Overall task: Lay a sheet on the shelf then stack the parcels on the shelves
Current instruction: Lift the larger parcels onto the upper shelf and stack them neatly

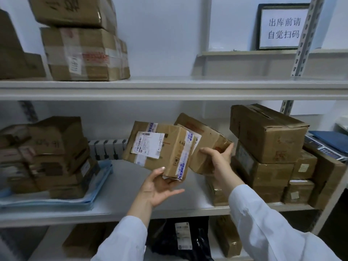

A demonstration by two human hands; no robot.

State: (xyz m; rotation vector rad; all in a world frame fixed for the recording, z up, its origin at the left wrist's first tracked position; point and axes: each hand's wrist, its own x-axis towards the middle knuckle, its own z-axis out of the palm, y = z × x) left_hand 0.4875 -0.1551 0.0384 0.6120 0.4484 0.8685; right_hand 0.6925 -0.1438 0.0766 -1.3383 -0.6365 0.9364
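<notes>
Above the middle shelf (120, 187) I hold two tilted cardboard parcels. My left hand (158, 187) supports the bottom corner of the labelled parcel (160, 147), thumb against its side and fingers spread underneath. My right hand (218, 157) grips the lower end of the taped brown parcel (205, 142) behind it. A blue sheet (56, 201) lies on the shelf's left part with a stack of parcels (49, 157) on top.
More parcels (267, 147) are stacked at the shelf's right end. The upper shelf (169, 87) carries boxes (84, 53) at the left and a framed sign (282, 27) behind. Below lie a black bag (180, 240) and brown boxes.
</notes>
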